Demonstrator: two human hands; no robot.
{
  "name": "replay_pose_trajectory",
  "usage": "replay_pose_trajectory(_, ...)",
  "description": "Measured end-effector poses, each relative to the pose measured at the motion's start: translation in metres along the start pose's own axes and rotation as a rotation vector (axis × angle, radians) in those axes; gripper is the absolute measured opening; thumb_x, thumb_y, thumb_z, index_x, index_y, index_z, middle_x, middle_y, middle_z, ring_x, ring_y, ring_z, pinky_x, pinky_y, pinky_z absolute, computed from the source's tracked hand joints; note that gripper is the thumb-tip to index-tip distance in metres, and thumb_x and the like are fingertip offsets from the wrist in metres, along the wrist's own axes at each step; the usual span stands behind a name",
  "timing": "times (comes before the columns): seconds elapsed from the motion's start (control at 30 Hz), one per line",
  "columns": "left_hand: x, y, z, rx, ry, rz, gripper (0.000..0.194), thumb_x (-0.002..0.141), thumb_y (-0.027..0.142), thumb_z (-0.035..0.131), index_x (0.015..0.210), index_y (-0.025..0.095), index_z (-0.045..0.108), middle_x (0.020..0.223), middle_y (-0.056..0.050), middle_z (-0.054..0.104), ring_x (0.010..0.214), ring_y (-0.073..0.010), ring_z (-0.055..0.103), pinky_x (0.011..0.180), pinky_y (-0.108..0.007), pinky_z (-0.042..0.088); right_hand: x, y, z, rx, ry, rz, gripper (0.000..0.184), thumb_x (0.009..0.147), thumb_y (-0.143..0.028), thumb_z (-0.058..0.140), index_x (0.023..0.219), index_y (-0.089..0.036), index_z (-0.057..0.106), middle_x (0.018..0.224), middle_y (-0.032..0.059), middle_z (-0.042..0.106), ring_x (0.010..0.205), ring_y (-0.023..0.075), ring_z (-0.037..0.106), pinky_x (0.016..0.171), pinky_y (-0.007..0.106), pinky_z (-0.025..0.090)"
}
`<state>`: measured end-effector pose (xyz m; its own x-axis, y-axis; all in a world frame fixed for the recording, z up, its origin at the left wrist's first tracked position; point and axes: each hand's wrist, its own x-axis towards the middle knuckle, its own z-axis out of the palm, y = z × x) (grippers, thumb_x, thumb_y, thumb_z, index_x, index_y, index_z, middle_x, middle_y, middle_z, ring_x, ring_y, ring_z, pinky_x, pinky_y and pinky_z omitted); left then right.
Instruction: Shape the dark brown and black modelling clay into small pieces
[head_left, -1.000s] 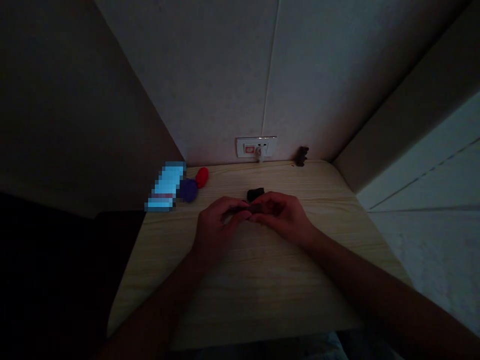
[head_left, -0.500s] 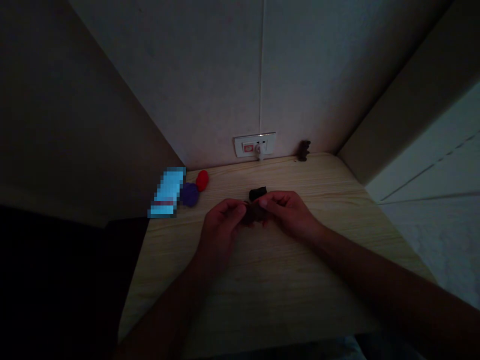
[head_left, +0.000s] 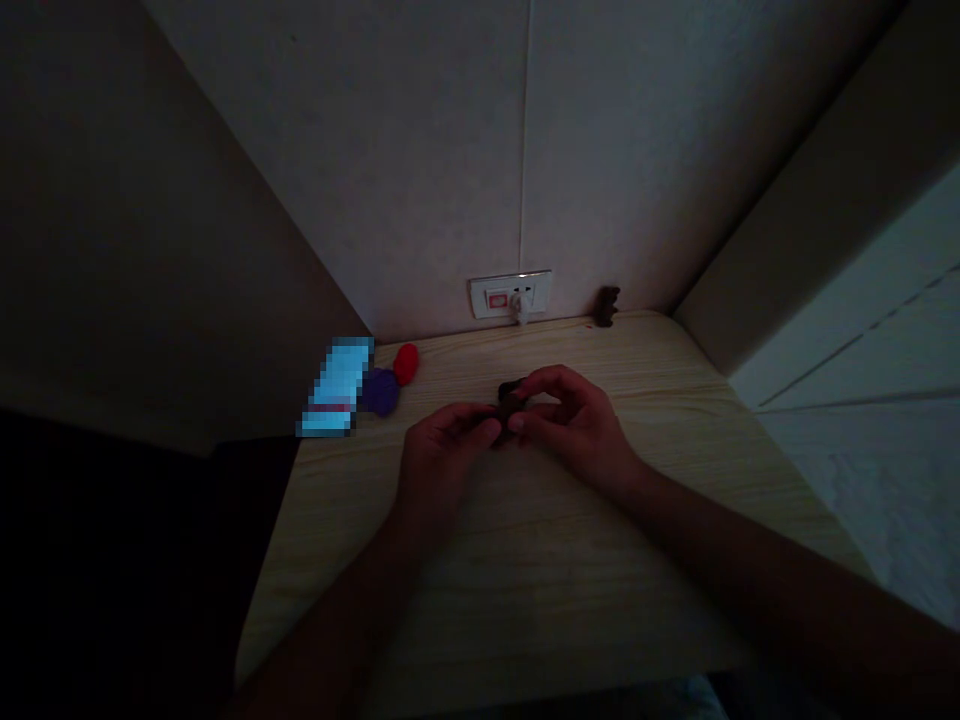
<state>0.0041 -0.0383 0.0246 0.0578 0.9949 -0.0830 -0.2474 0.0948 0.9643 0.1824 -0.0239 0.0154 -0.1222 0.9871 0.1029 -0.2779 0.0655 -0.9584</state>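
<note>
Between the fingertips of both hands is a small dark brown lump (head_left: 510, 408) that looks like modelling clay; fingers cover much of it. My left hand (head_left: 446, 450) pinches it from the left with thumb and fingers. From the right, my right hand (head_left: 574, 420) grips it, the index finger arched over the top and the thumb at the near side. Just behind the fingers a black piece (head_left: 510, 386) lies on the wooden tabletop (head_left: 525, 570), partly hidden by my right hand.
At the left lie a blue lump (head_left: 381, 392), a red lump (head_left: 406, 364) and a bright pixelated phone-like screen (head_left: 337, 385). A small dark brown figure (head_left: 606, 306) stands by the wall at the back right. A wall socket (head_left: 510, 295) holds a white plug.
My right hand's index finger has lifted and curled over the brown lump, and the thumb has come nearer my left thumb. The lump now looks more compact between the fingertips.
</note>
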Motion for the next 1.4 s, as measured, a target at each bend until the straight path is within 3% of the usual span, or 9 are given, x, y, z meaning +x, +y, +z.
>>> replay_pose_trajectory(0.17,-0.001,-0.006,0.001,-0.013,0.042,0.044,0.019,0.076,0.028,0.086,0.091,0.018,0.081,0.087,-0.005,0.082,0.08,-0.0182,0.076,0.08,-0.029,0.059,-0.005,-0.004,0.002,-0.287,0.03,-0.228,0.019,0.078,-0.031,0.087,0.095,-0.025,0.08,0.099,0.0064,0.077,0.087,0.0212,0.075,0.076,0.034,0.064)
replay_pose_trajectory(0.37,-0.003,0.003,0.002,0.132,0.032,0.113,0.015,0.079,0.029,0.082,0.091,0.02,0.081,0.088,-0.005,0.081,0.081,-0.0207,0.076,0.08,-0.032,0.06,-0.003,-0.001,0.0,-0.072,-0.051,-0.07,0.047,0.073,-0.033,0.09,0.117,-0.027,0.075,0.104,0.0047,0.079,0.095,0.0216,0.075,0.087,0.038,0.063)
replay_pose_trajectory(0.47,-0.002,0.007,0.0,0.227,0.005,0.19,0.009,0.081,0.025,0.08,0.088,0.02,0.08,0.09,-0.004,0.079,0.087,-0.0199,0.075,0.082,-0.03,0.059,0.0,0.0,-0.003,-0.139,-0.12,-0.082,0.035,0.074,-0.032,0.09,0.105,-0.024,0.078,0.093,0.0036,0.079,0.083,0.0184,0.073,0.08,0.034,0.061)
replay_pose_trajectory(0.6,0.0,0.005,0.0,0.19,0.063,0.201,0.033,0.078,0.032,0.084,0.107,0.02,0.075,0.103,-0.007,0.077,0.096,-0.0213,0.073,0.084,-0.031,0.059,-0.001,-0.002,-0.006,-0.372,-0.08,-0.351,0.017,0.08,-0.026,0.086,0.092,-0.021,0.076,0.089,0.0045,0.075,0.072,0.0151,0.067,0.064,0.029,0.056)
replay_pose_trajectory(0.77,0.001,0.003,0.001,0.11,-0.009,0.113,0.043,0.07,0.032,0.089,0.107,0.018,0.071,0.1,-0.007,0.079,0.093,-0.0224,0.076,0.084,-0.034,0.061,-0.006,-0.006,-0.004,-0.666,-0.122,-0.753,0.013,0.089,-0.013,0.073,0.097,-0.023,0.074,0.108,0.0088,0.074,0.1,0.0208,0.072,0.083,0.035,0.062)
replay_pose_trajectory(0.87,0.001,0.004,0.0,0.185,0.012,0.137,0.033,0.074,0.028,0.085,0.103,0.017,0.074,0.101,-0.008,0.081,0.095,-0.0237,0.077,0.088,-0.036,0.061,-0.008,-0.004,-0.002,-0.601,-0.099,-0.675,0.021,0.085,-0.019,0.078,0.105,-0.025,0.073,0.117,0.0107,0.07,0.101,0.0216,0.071,0.083,0.036,0.065)
replay_pose_trajectory(1.0,0.0,0.001,-0.001,0.259,0.069,0.178,0.032,0.075,0.025,0.085,0.106,0.018,0.078,0.103,-0.008,0.082,0.097,-0.0243,0.078,0.092,-0.037,0.061,-0.008,0.004,0.0,-0.319,-0.098,-0.312,0.051,0.077,-0.025,0.087,0.124,-0.025,0.068,0.119,0.0099,0.072,0.086,0.0179,0.074,0.078,0.033,0.066)
replay_pose_trajectory(1.13,-0.003,-0.001,0.0,0.291,0.044,0.183,0.026,0.076,0.021,0.083,0.102,0.018,0.08,0.101,-0.007,0.083,0.095,-0.0233,0.079,0.089,-0.035,0.063,-0.008,0.009,0.001,-0.304,-0.119,-0.114,0.032,0.08,-0.034,0.085,0.108,-0.021,0.076,0.092,0.0051,0.079,0.083,0.0196,0.076,0.078,0.033,0.064)
replay_pose_trajectory(1.4,-0.007,0.007,0.001,0.271,-0.033,0.192,0.027,0.083,0.027,0.077,0.108,0.016,0.08,0.108,-0.01,0.082,0.096,-0.025,0.079,0.086,-0.035,0.065,-0.007,0.001,0.0,-0.29,-0.084,-0.1,0.018,0.08,-0.034,0.084,0.09,-0.02,0.077,0.082,0.0031,0.079,0.074,0.0169,0.074,0.069,0.029,0.059)
